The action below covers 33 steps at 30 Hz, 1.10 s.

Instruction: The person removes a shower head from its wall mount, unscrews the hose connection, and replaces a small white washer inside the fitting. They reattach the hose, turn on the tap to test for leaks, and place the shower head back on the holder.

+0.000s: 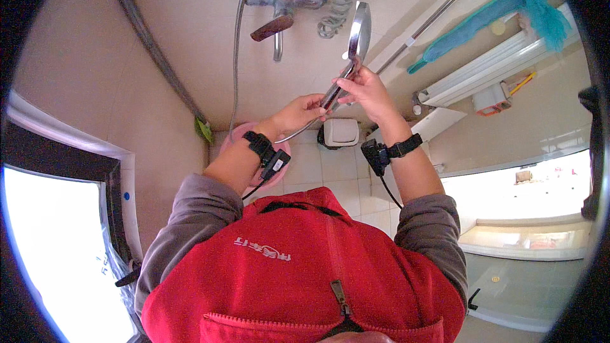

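A chrome hand shower (pixel 360 30) is held up in front of me, tilted, with its round head at the top. My right hand (pixel 367 91) is closed round the upper part of its handle, thumb across the front. Lower down, my left hand (pixel 298 116) has its fingers closed on the bottom end of the handle, where the hose joins. The grey metal hose (pixel 236 67) hangs in a loop from the wall mixer tap (pixel 283 1), passes behind my left arm and comes up to the handle.
Below my left forearm lies a pink basin (pixel 280 178). A small white bin (pixel 342 132) stands by the wall. At right are a metal rail (pixel 438 14), a teal mesh item (pixel 545 16) and a white panel (pixel 489 67). A coiled grey tube (pixel 335 18) hangs beside the tap.
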Each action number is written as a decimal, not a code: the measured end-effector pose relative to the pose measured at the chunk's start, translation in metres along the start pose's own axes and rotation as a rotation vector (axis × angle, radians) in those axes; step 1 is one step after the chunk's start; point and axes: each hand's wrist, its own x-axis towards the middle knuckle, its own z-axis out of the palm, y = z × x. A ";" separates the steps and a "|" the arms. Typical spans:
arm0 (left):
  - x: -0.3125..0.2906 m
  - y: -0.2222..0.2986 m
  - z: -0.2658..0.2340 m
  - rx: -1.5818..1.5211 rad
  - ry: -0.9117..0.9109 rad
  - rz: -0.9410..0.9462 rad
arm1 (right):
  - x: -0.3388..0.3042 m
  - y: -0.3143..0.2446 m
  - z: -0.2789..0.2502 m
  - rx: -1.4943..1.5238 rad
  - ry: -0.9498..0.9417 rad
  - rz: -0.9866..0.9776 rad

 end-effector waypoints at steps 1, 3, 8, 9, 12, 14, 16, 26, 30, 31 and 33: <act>0.003 0.002 0.006 0.062 0.021 -0.052 | 0.000 -0.002 -0.005 -0.016 0.020 -0.025; 0.010 0.005 0.018 0.147 0.009 -0.047 | -0.006 -0.001 -0.015 -0.066 0.036 -0.099; 0.034 -0.007 0.054 0.325 0.086 -0.116 | -0.017 0.007 -0.043 -0.259 0.070 -0.178; 0.039 -0.009 0.060 0.431 0.110 -0.148 | -0.021 0.009 -0.050 -0.276 0.087 -0.177; 0.046 -0.012 0.088 0.293 0.136 -0.048 | -0.030 0.008 -0.079 -0.114 0.067 -0.182; 0.059 -0.008 0.110 0.407 0.304 -0.021 | -0.028 0.005 -0.098 -0.178 0.099 -0.159; 0.068 -0.004 0.132 0.707 0.433 -0.067 | -0.033 0.006 -0.115 -0.103 0.099 -0.117; 0.124 -0.087 0.209 0.874 0.484 -0.041 | -0.063 -0.015 -0.254 -0.144 -0.094 -0.042; 0.100 -0.112 0.212 0.956 0.418 -0.166 | -0.043 -0.075 -0.315 -0.301 -0.091 -0.093; 0.096 -0.111 0.210 0.899 0.416 -0.258 | -0.036 -0.098 -0.327 -0.323 -0.112 -0.121; 0.081 -0.104 0.204 0.706 0.420 -0.279 | -0.025 -0.146 -0.344 -0.369 -0.101 -0.122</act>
